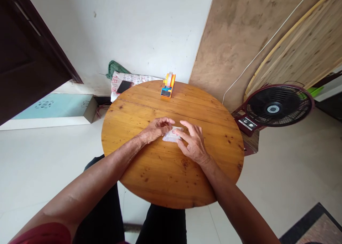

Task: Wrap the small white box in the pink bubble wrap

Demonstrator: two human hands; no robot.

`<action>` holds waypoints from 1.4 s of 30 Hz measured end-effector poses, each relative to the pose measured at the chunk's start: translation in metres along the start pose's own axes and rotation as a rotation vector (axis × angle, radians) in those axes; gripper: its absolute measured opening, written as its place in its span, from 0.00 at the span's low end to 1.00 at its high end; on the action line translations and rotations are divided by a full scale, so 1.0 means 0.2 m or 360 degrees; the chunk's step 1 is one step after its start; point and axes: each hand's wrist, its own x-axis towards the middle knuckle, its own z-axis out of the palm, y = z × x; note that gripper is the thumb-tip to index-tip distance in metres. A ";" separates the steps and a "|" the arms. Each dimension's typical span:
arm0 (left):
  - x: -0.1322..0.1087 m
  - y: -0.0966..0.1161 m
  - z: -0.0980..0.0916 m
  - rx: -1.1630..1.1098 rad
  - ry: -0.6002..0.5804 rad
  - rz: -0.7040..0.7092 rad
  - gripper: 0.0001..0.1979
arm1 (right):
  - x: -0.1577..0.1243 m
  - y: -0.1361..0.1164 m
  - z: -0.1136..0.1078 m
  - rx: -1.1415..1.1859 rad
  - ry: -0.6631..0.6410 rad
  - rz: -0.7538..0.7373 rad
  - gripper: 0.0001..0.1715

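Note:
A small clear plastic packet [172, 137] lies on the round wooden table [160, 172] between my two hands. My left hand [157, 129] is at the packet's upper left, with its thumb on the corner and the fingers curled beyond it. My right hand [195, 140] comes from the right with its fingers spread apart, and some fingertips touch the packet's top and right side. What is inside the packet cannot be made out.
An orange and blue tape dispenser [168, 85] stands at the table's far edge. Behind it are a printed white sack [139, 79] and a dark phone-like object [124, 87]. A black fan [278, 105] is at the right, a pale blue box [61, 107] at the left.

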 end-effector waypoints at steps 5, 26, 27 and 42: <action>0.00 0.00 0.00 -0.0018 0.0009 0.0003 0.20 | 0.00 -0.02 -0.02 0.0128 0.0065 -0.0043 0.26; 0.03 0.01 -0.05 0.0034 0.0396 0.0176 0.20 | 0.00 0.10 0.01 0.0504 0.0394 0.0438 0.18; 0.03 0.01 -0.05 0.0050 0.0385 0.0171 0.21 | 0.00 0.09 0.00 0.0509 0.0362 0.0410 0.18; 0.01 -0.03 -0.01 0.0030 0.0028 0.0061 0.27 | 0.02 0.02 0.09 0.0382 0.0129 0.0269 0.36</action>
